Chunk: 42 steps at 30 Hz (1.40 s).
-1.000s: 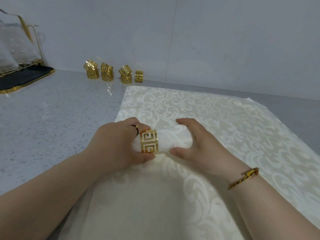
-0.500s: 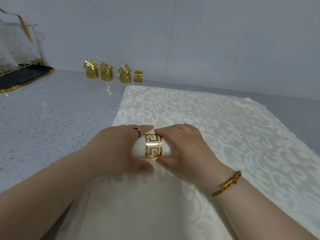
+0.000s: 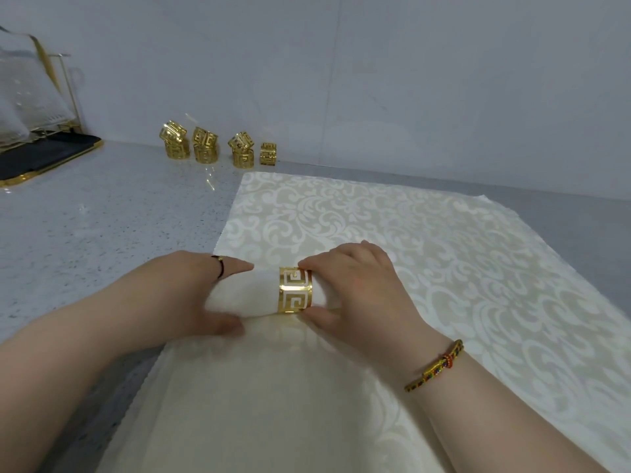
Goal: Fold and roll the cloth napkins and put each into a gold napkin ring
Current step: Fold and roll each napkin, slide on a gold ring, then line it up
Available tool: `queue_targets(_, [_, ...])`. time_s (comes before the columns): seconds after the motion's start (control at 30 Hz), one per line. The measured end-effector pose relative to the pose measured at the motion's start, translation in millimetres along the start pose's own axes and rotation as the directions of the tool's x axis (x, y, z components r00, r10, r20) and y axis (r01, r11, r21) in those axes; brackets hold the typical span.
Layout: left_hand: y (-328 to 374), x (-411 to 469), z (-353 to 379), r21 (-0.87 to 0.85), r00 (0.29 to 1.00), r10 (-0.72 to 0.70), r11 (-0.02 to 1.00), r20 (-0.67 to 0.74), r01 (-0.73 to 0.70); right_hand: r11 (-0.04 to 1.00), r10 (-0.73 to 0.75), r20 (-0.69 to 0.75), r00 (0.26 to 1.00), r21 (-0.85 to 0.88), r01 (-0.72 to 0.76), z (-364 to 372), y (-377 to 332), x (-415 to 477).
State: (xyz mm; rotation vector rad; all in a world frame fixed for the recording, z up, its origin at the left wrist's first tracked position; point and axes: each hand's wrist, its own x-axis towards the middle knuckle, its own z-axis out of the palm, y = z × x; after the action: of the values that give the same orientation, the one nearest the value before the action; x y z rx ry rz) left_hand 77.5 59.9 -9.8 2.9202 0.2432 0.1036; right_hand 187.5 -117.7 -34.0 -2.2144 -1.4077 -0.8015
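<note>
Between the two hands, a white roll of napkin lies crosswise with a gold ring around it, nearer its right end. The left hand grips the roll's left end, fingers curled over the top and thumb tucked underneath; a thin dark band sits on one finger. The right hand pinches the ring at its right edge, fingers on top and thumb below, and hides the roll's right end. On the right wrist is a gold beaded bracelet. Beneath both hands spreads a flat cream cloth with a leafy pattern, and the roll rests on it. The cloth lies on a speckled grey counter, which shows to the left of the left hand and beyond the right hand. Past the hands, close to the wall, stand seven spare rings: three stacked pairs with their top rings tilted, and a single one at the right end. Far beyond the left hand, at the frame's edge, a black tray with gold trim sits on the counter.
</note>
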Motion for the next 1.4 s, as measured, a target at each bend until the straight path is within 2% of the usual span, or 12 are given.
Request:
queue_targets(0.17, [-7,-4,-3,-0.064,0.999,0.04,0.997,0.013,-0.039,0.999,-0.006,-0.01,1.0,0.04,0.007,5,5,-4])
queue_targets(0.3, [0,-9,-5,-0.122,0.998,0.061,0.991,-0.015,-0.063,0.999,-0.047,-0.011,0.999,0.001,0.047,7,-6,-4])
queue_targets(0.5, [6,-23,10,-0.052,0.981,-0.013,0.999,-0.196,0.002,0.985,-0.11,-0.086,0.99,-0.142,0.097,7,-9,-3])
queue_targets(0.67, [12,-43,8,-0.077,0.949,-0.078,0.995,-0.304,0.057,0.985,-0.126,-0.135,0.983,-0.136,0.107,11,-18,-3])
queue_targets(0.73, [7,-50,9,-0.118,0.945,-0.108,0.99,-0.308,0.075,0.982,-0.139,-0.13,0.982,-0.143,0.12,9,-23,-1])
queue_targets(0.9, [-19,-77,2,-0.175,0.96,-0.069,0.984,-0.271,0.022,0.957,-0.255,-0.051,0.965,-0.153,0.245,11,-56,18])
queue_targets(1.03, [-50,-102,-8,-0.202,0.946,-0.173,0.972,-0.274,0.119,0.935,-0.31,-0.001,0.951,-0.181,0.305,23,-92,49])
queue_targets(1.23, [-115,-136,-23,-0.265,0.836,-0.396,0.912,-0.38,0.312,0.872,-0.379,0.223,0.898,-0.239,0.427,57,-169,113])
queue_targets(1.37, [-151,-146,-38,-0.293,0.747,-0.498,0.866,-0.44,0.404,0.895,-0.394,0.203,0.896,-0.137,0.425,72,-215,155])
queue_targets(1.4, [-160,-146,-42,-0.292,0.725,-0.515,0.857,-0.458,0.425,0.9,-0.382,0.278,0.881,-0.103,0.423,77,-223,163])
